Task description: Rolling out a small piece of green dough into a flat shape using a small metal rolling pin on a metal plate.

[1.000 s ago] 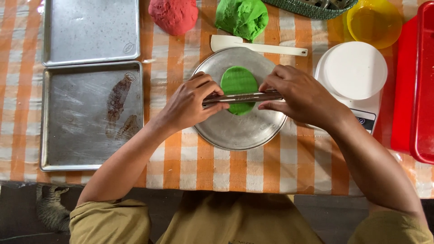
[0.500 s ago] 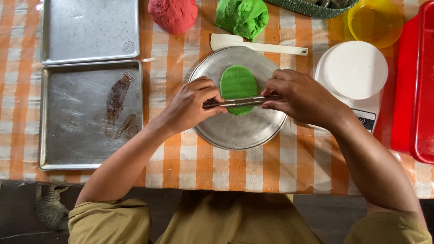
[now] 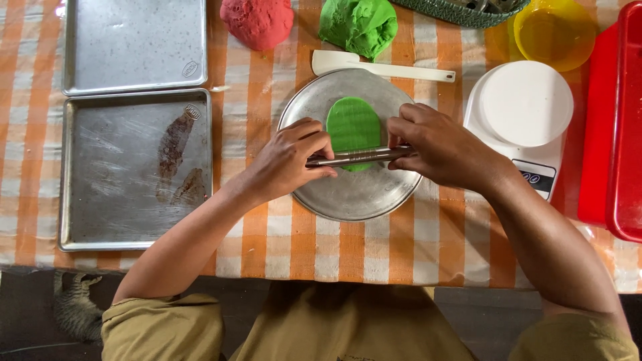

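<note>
Flattened green dough oval [image 3: 352, 124] on the round metal plate [image 3: 348, 197], long axis running near-to-far. I see the metal rolling pin [image 3: 358, 156] lying crosswise, left to right, over the oval's near end. My left hand [image 3: 287, 160] and right hand [image 3: 438, 144] each close fingers on one pin end, equally near; the dough extends far from them.
</note>
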